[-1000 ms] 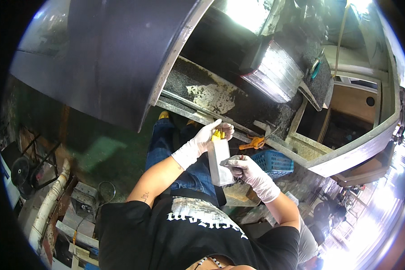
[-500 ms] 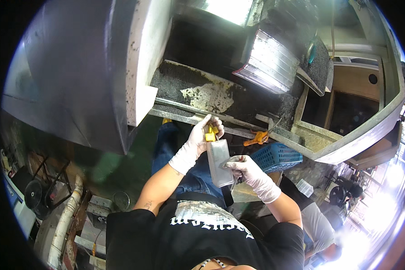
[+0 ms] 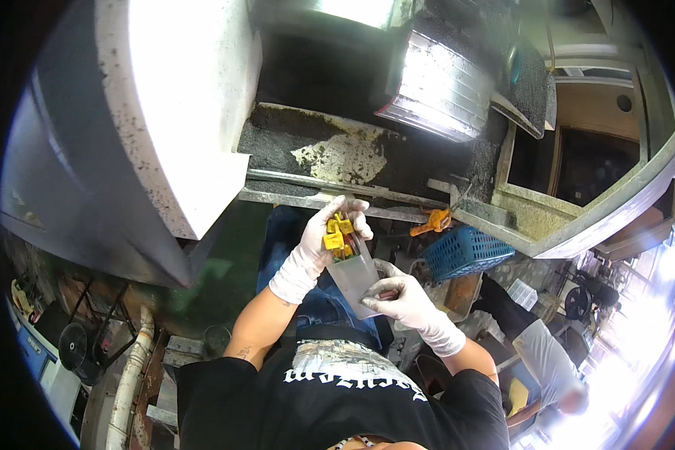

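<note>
Head view shows the left hand [image 3: 314,246] gripping the translucent container [image 3: 352,282] beside yellow pieces [image 3: 339,234], the right hand [image 3: 408,297] pinching its lower end; steady support seems best.

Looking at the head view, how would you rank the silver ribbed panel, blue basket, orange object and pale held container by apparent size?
Largest: silver ribbed panel
Middle: blue basket and pale container, too alike to rank, the container being partly covered
Smallest: orange object
</note>
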Tool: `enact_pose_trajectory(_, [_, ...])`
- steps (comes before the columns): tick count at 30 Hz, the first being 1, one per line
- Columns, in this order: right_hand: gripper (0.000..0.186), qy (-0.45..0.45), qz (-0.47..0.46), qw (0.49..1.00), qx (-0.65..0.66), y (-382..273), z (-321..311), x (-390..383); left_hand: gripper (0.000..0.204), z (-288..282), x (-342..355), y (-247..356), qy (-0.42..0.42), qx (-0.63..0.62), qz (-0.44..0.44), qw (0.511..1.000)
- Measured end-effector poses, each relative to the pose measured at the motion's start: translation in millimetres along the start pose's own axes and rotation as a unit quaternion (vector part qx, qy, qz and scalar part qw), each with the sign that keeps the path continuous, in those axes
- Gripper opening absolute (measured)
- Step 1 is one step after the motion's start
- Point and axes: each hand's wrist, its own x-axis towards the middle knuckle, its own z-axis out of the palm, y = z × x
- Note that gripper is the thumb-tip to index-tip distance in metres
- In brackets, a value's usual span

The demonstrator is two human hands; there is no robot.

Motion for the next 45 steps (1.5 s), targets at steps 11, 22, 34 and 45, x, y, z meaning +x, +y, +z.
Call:
enact_pose_trajectory(11, [0.02, -0.018, 0.16, 0.962, 0.219, -3, -16, 7, 0.038, -10, 5, -2, 0.078, -0.033, -0.07, 0.994])
enact_pose_trajectory(22, [0.021, -0.044, 0.205, 0.909, 0.361, -5, -30, 31, 0.029, -34, 27, -5, 0.151, -0.079, -0.075, 0.983])
enact_pose_trajectory(34, [0.022, -0.045, 0.172, 0.954, 0.24, -12, -13, 24, 0.03, -29, 16, 3, 0.057, -0.177, -0.026, 0.982])
enact_pose_trajectory(45, [0.019, -0.034, 0.029, 0.995, 0.088, -14, -2, -4, 0.036, 16, -2, 13, -0.043, -0.154, -0.033, 0.987])
